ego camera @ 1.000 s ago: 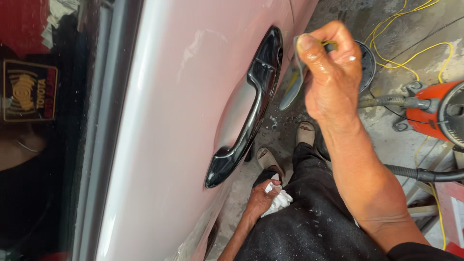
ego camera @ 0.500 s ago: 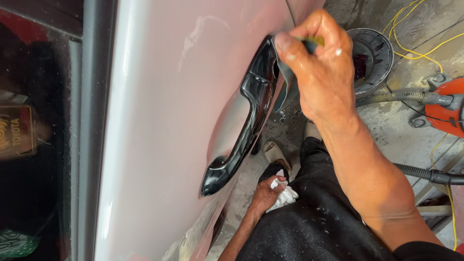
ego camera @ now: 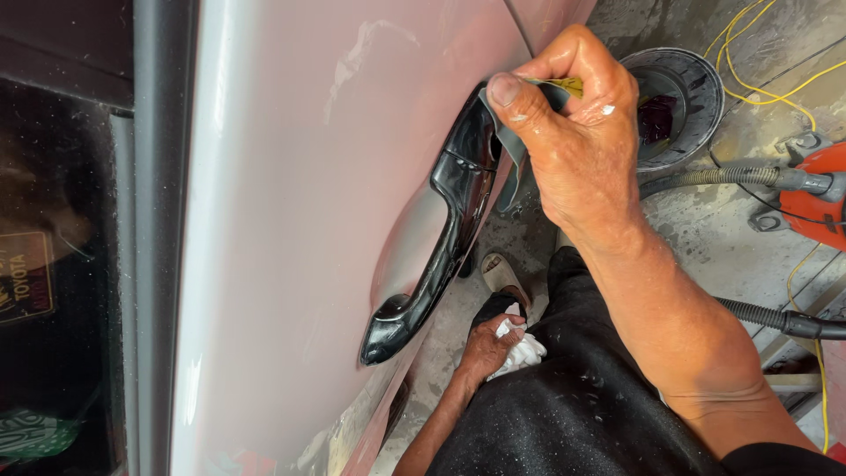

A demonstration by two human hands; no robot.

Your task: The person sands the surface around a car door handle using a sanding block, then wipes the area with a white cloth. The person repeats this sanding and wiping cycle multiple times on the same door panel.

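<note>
My right hand (ego camera: 577,145) pinches a small grey sheet of sandpaper (ego camera: 508,150) between thumb and fingers and presses it against the upper end of a glossy black door handle (ego camera: 436,251). The handle sits on a pale pink-grey car door panel (ego camera: 291,229). My left hand (ego camera: 489,348) hangs low beside my knee, closed around a crumpled white cloth (ego camera: 520,348). Black trousers (ego camera: 582,397) cover my legs below the right forearm.
The dark car window (ego camera: 53,264) and its black frame fill the left side. On the concrete floor lie a round grey bucket (ego camera: 683,92), yellow cables (ego camera: 758,62), a ribbed hose (ego camera: 705,179) and an orange machine (ego camera: 815,198). A sandalled foot (ego camera: 502,275) rests below the handle.
My right hand has moved left from open air onto the top of the door handle, bringing the sandpaper against it. The view has shifted closer. The left hand has stayed down with the cloth.
</note>
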